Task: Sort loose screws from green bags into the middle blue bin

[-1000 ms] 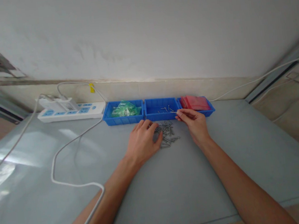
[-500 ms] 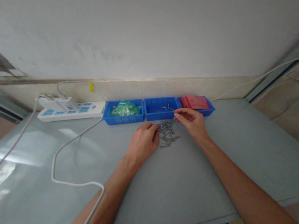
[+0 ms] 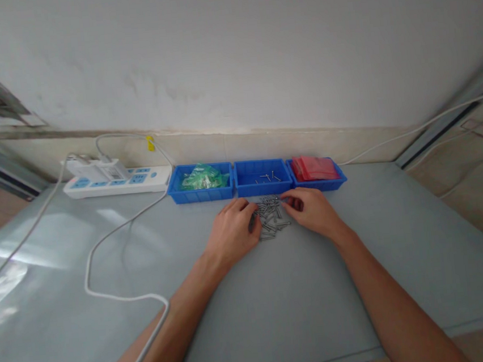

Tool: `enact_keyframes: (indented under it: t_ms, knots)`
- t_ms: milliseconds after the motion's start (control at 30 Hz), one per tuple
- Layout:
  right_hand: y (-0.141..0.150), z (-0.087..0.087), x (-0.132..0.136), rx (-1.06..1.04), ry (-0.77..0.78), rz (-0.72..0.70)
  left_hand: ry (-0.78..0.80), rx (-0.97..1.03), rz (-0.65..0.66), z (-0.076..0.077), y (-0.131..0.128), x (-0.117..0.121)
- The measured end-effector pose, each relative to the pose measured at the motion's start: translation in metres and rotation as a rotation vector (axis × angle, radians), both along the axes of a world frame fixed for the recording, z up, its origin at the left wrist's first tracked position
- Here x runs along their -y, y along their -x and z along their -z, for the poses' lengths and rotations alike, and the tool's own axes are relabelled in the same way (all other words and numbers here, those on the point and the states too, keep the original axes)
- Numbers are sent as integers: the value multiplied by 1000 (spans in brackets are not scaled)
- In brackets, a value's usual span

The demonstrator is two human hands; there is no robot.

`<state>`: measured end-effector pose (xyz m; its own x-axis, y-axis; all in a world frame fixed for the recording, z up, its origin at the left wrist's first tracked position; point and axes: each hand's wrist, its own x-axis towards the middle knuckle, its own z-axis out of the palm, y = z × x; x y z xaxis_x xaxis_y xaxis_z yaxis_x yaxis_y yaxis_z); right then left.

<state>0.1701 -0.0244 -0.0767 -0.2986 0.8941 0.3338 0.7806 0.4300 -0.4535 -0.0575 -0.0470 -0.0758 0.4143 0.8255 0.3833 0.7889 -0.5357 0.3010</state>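
Observation:
A loose pile of metal screws [image 3: 271, 215] lies on the grey table. My left hand [image 3: 234, 230] rests at its left edge, with thumb and fingers curled in; whatever they hold is hidden. On the pile's right side is my right hand [image 3: 311, 209], thumb and forefinger pinched together at the upper screws; I cannot make out what is between the tips. Just behind the pile stands the middle blue bin [image 3: 263, 189], with several screws [image 3: 273, 176] on its floor.
The left blue bin [image 3: 201, 195] holds green plastic bags [image 3: 204, 177]. Red bags [image 3: 315, 168] fill the right blue bin [image 3: 327, 184]. A white power strip [image 3: 151, 181] with plugged-in adapters stands at the left; its white cable [image 3: 120, 298] runs across the table and over my left forearm.
My right hand has come down from the front rim of the middle bin to the right side of the screw pile. My left hand has barely moved.

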Motion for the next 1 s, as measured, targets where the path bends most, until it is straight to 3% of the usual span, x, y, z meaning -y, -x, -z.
enact_keyframes:
  t_ms: [233, 567, 767, 1000]
  knots:
    - [8, 10, -4, 43, -28, 61, -1, -9, -15, -3, -1, 1]
    - [9, 5, -1, 184, 18, 67, 4, -57, -42, -4, -1, 2]
    - [3, -1, 1, -66, 58, -1, -9, -56, -42, -5, 0, 2]
    - [8, -11, 2, -722, 364, -172, -35, -44, -14, -4, 1, 2]
